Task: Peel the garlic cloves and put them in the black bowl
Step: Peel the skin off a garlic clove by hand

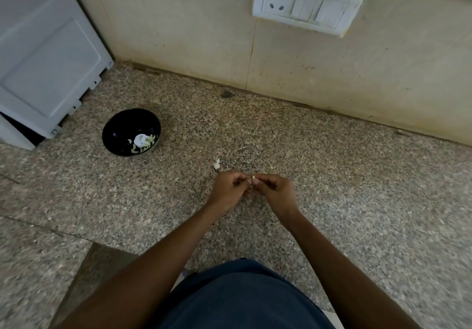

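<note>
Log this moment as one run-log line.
left hand + right hand: pinching garlic clove | black bowl: holds peeled cloves | phase: peeling

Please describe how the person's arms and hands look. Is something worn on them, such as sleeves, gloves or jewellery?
Both forearms are bare as far as the picture shows; no sleeve reaches them. The left hand and the right hand have no gloves, and no watch, bracelet or ring can be seen. The fingernails look short and unpainted, though they are small in the picture. Below the arms, dark blue clothing covers the body.
</note>
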